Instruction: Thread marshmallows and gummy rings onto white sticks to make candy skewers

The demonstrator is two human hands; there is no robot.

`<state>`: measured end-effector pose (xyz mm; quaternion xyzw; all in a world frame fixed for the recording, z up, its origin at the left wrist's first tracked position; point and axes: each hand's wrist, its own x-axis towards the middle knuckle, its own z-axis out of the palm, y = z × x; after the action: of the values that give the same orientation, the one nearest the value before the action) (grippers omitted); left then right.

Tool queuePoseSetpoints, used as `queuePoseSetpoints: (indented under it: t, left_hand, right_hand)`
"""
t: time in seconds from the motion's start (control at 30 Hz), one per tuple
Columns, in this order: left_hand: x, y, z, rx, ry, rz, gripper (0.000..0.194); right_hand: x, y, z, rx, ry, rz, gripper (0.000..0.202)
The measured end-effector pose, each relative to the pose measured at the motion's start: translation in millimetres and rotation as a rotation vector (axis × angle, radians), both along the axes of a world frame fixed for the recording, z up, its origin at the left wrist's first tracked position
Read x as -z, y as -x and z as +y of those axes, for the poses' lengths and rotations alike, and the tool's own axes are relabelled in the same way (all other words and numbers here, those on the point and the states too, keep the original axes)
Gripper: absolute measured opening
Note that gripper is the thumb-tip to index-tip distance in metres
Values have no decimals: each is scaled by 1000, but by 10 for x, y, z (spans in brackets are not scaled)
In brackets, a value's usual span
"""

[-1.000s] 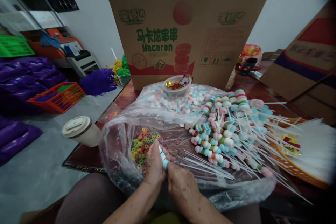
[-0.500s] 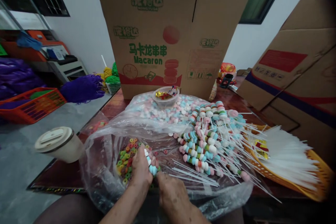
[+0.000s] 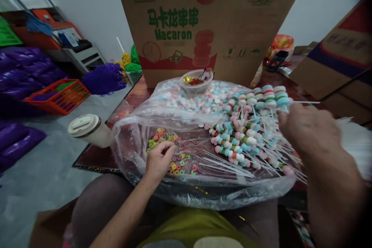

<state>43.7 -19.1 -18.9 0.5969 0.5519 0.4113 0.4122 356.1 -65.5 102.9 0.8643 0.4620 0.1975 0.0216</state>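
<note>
My left hand is over the loose coloured cereal rings on the clear plastic. Its thumb and forefinger curve together in a pinch; whatever may be between them is too small to make out. Blurred by motion, my right hand reaches the upper right of a pile of marshmallow skewers. Its fingers are closed at the lower end of a marshmallow skewer in the top row, whose stick is largely hidden by the hand. Several bare white sticks lie between the rings and the pile.
Behind lies a clear bag of loose marshmallows with a bowl of wrapped sweets on it. A large cardboard box stands at the back. A lidded cup is at the left. More white sticks show at the right.
My hands have parted: my right hand has carried the marshmallow skewer up and right to the pile. My left hand no longer holds it and is over the rings. The camera view has tilted down.
</note>
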Motion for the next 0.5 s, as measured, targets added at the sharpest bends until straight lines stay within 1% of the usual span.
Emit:
queuePoseSetpoints:
  t: [0.03,0.07,0.1,0.13,0.17,0.23,0.3,0.37,0.43,0.5]
  left_hand:
    - [26,36,-6,15,-57,129,18]
    - [36,50,-4,49,-89,239,18]
    - [32,41,8,96,-103,339,18]
    - [17,10,33,152,-114,429,18]
    - [-5,-38,73,208,-131,516,18]
    - [-66,-163,216,306,-160,690,21]
    - [-140,-291,443,364,-135,831,24]
    - [-226,-408,724,385,-120,863,25]
    - [-311,-528,1001,408,-148,851,31]
    - [-369,-661,1221,419,-179,840,37]
  right_hand:
    - [96,135,-71,-38,-8,-38,39]
    - [213,290,-146,-134,28,-36,33]
    - [348,453,-218,-322,208,84,26]
    - [496,611,-280,-431,303,162,21]
    - [649,751,-330,-511,360,212,19]
    - [926,947,-389,-608,444,292,21]
    - [1118,1018,-407,-647,471,327,23]
    - [1208,988,-402,-667,475,345,24]
    - [1224,905,-386,-692,473,358,23]
    - [1212,813,-370,-709,428,389,21]
